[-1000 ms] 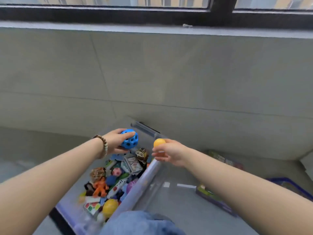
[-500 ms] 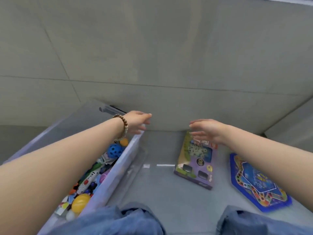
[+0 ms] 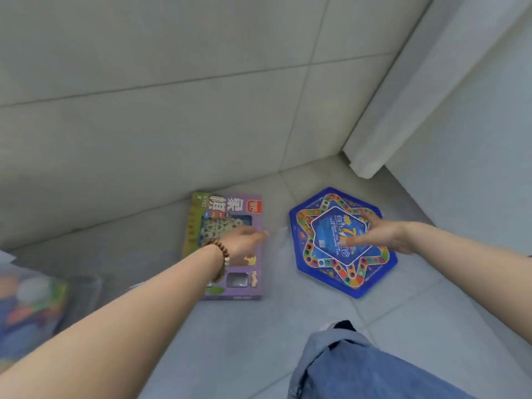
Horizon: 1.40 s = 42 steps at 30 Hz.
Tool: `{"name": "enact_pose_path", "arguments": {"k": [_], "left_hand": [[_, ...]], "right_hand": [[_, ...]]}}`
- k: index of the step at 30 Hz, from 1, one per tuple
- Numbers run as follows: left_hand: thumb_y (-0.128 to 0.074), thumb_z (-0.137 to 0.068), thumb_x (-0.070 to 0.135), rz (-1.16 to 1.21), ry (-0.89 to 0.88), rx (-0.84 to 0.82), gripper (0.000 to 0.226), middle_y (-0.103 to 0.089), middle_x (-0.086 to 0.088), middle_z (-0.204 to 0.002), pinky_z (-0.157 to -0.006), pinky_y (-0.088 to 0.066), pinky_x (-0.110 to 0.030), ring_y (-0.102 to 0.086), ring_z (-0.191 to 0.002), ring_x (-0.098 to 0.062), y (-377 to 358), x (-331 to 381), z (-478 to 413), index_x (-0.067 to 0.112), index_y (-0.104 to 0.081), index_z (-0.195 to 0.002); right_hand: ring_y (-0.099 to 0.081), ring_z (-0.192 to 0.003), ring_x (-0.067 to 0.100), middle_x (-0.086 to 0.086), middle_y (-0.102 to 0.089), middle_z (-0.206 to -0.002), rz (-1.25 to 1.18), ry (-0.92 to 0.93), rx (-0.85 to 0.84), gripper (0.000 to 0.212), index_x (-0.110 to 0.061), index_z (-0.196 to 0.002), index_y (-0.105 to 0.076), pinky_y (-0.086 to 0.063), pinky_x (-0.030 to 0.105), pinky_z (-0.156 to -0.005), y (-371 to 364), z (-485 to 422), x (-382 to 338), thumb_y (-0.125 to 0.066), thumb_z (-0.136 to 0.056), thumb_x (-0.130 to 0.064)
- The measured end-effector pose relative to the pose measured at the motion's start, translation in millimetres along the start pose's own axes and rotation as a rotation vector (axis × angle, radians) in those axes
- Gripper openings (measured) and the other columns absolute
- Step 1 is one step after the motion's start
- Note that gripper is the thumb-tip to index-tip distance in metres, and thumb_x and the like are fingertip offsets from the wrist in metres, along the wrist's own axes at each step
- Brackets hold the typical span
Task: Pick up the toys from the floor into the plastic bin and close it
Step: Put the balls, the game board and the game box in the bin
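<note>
Low in the middle of the frame, a purple game box (image 3: 230, 210) and a blue six-sided board (image 3: 331, 263) lie flat on the floor (image 3: 259, 341). My left hand (image 3: 244, 243) reaches over the box and my right hand (image 3: 380, 236) over the board, fingers straight, holding nothing. A second ago each held a ball above the bin (image 3: 83, 289), now blurred at lower left. The balls are in, I judge; these two remain.

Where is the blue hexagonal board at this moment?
Head view, right of centre: the blue hexagonal board lies flat on the floor, just right of the purple game box, under the open right hand.
</note>
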<state>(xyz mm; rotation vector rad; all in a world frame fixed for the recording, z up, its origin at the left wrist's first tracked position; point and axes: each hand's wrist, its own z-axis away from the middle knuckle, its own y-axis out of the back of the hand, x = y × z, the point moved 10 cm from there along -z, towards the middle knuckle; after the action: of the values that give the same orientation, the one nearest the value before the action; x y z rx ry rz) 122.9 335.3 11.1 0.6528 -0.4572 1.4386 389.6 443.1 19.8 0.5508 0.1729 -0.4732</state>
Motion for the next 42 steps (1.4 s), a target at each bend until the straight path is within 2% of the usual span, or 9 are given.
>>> {"name": "enact_pose_path", "arguments": {"k": [3,7,14,17,22,31,34,38,42], "left_hand": [[-0.052,-0.093,0.035,0.124,0.077,-0.059,0.053,-0.045,-0.001,-0.136,-0.089,-0.044,-0.032,-0.051,-0.109,-0.019,-53,-5,-45,0.016,-0.037,-0.14],[-0.059,-0.087,0.042,0.155,0.17,-0.058,0.064,-0.046,-0.003,-0.133,-0.091,-0.041,-0.036,-0.044,-0.125,-0.024,-104,-17,-94,0.012,-0.034,-0.138],[-0.073,-0.048,0.066,0.256,0.199,0.049,0.082,-0.069,-0.005,-0.107,-0.085,-0.054,-0.047,-0.068,-0.093,-0.028,-125,-85,-190,0.02,-0.055,-0.114],[-0.067,-0.081,0.04,0.287,0.147,0.137,0.045,-0.067,-0.009,-0.108,-0.092,-0.051,-0.046,-0.065,-0.097,-0.031,-110,-49,-142,0.009,-0.056,-0.112],[-0.071,-0.079,0.027,0.466,-0.011,0.135,0.047,-0.067,-0.013,-0.105,-0.08,-0.055,-0.048,-0.066,-0.085,-0.031,-73,11,-82,0.013,-0.047,-0.117],[-0.078,-0.072,0.028,0.786,-0.354,0.299,0.043,-0.07,-0.015,-0.102,-0.067,-0.058,-0.043,-0.07,-0.076,-0.026,102,109,126,0.012,-0.062,-0.109],[-0.092,-0.042,0.038,0.811,-0.421,0.37,0.077,-0.072,-0.012,-0.099,-0.075,-0.055,-0.056,-0.071,-0.082,-0.033,156,109,210,0.015,-0.063,-0.11],[-0.089,-0.052,0.03,0.813,-0.474,0.6,0.063,-0.072,-0.011,-0.094,-0.074,-0.056,-0.052,-0.07,-0.079,-0.031,254,71,319,0.015,-0.061,-0.107],[-0.089,-0.052,0.027,0.802,-0.525,0.733,0.068,-0.073,-0.011,-0.093,-0.068,-0.057,-0.051,-0.071,-0.077,-0.031,331,18,406,0.014,-0.061,-0.111]], "right_hand": [[-0.048,-0.125,0.018,-0.009,-0.05,-0.137,-0.065,-0.036,0.059,0.097,-0.03,-0.136,-0.034,-0.036,0.033,-0.098,20,-27,47,-0.087,-0.056,-0.047],[-0.033,-0.137,0.024,0.002,-0.031,-0.151,-0.251,-0.157,0.18,0.116,-0.016,-0.148,-0.008,-0.031,0.044,-0.107,36,-56,102,-0.082,-0.063,-0.043],[-0.067,-0.091,0.023,0.007,-0.067,-0.111,-0.601,-0.168,0.211,0.072,-0.01,-0.118,-0.052,-0.051,0.037,-0.084,13,-93,130,-0.084,-0.061,-0.041],[-0.064,-0.079,0.016,0.007,-0.069,-0.101,-0.674,-0.146,0.141,0.05,-0.011,-0.107,-0.057,-0.044,0.032,-0.083,8,-81,125,-0.079,-0.07,-0.037],[-0.066,-0.077,0.017,0.004,-0.07,-0.089,-0.714,0.003,0.077,0.031,-0.014,-0.101,-0.059,-0.051,0.026,-0.064,27,-24,77,-0.075,-0.077,-0.025],[-0.07,-0.085,0.022,0.006,-0.071,-0.103,-0.922,0.429,0.211,0.072,-0.012,-0.117,-0.054,-0.055,0.031,-0.067,6,164,-106,-0.086,-0.058,-0.039],[-0.066,-0.092,0.022,0.004,-0.067,-0.106,-0.996,0.5,0.184,0.075,-0.01,-0.116,-0.049,-0.055,0.034,-0.068,-47,229,-169,-0.086,-0.058,-0.041],[-0.055,-0.095,0.018,0.001,-0.057,-0.106,-0.899,0.586,0.025,0.067,-0.011,-0.11,-0.04,-0.046,0.034,-0.086,-125,310,-241,-0.077,-0.069,-0.048],[-0.065,-0.09,0.019,0.002,-0.067,-0.108,-0.741,0.628,-0.161,0.064,-0.012,-0.114,-0.056,-0.049,0.027,-0.066,-198,357,-312,-0.077,-0.067,-0.051]]}}
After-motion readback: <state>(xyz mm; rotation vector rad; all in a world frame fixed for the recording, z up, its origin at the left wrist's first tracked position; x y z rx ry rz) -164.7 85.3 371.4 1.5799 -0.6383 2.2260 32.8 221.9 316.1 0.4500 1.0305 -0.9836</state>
